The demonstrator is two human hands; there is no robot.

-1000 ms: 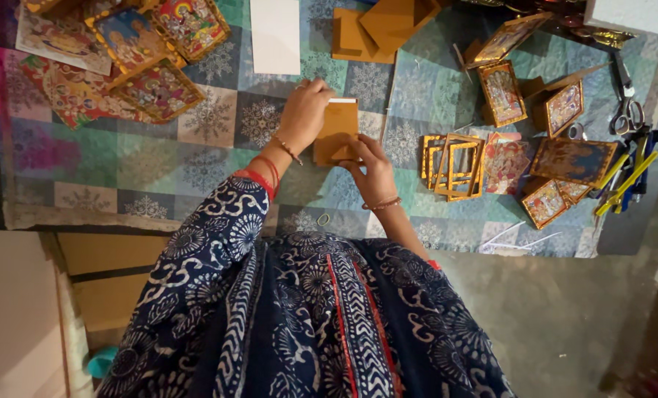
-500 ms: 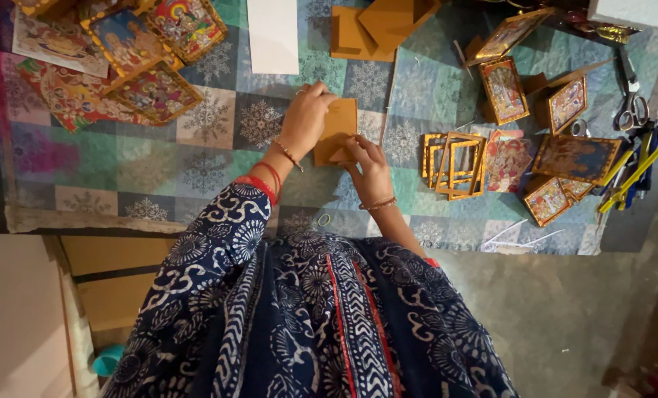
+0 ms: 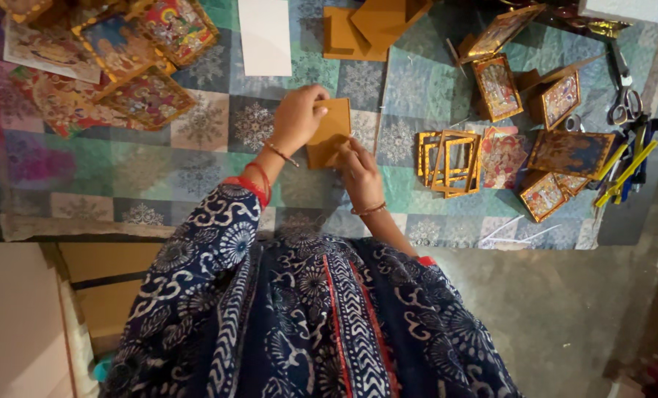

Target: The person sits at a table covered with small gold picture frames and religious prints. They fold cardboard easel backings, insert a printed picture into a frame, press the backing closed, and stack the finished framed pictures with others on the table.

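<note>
Head view is showing the left hand (image 3: pixel 297 118) gripping the top edge of a small tan backing board (image 3: pixel 329 134) while the right hand (image 3: pixel 358 171) is pinching its lower corner, above the middle of the patterned surface (image 3: pixel 189 169). Keeping both grips firm should steady the board; empty gold frames (image 3: pixel 447 158) are lying just beside, toward the right edge.

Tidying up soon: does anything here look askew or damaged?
Nothing looks damaged. Both hands, left hand and right hand, hold a brown board. The empty frames lie in a crooked, overlapping pile.
</note>
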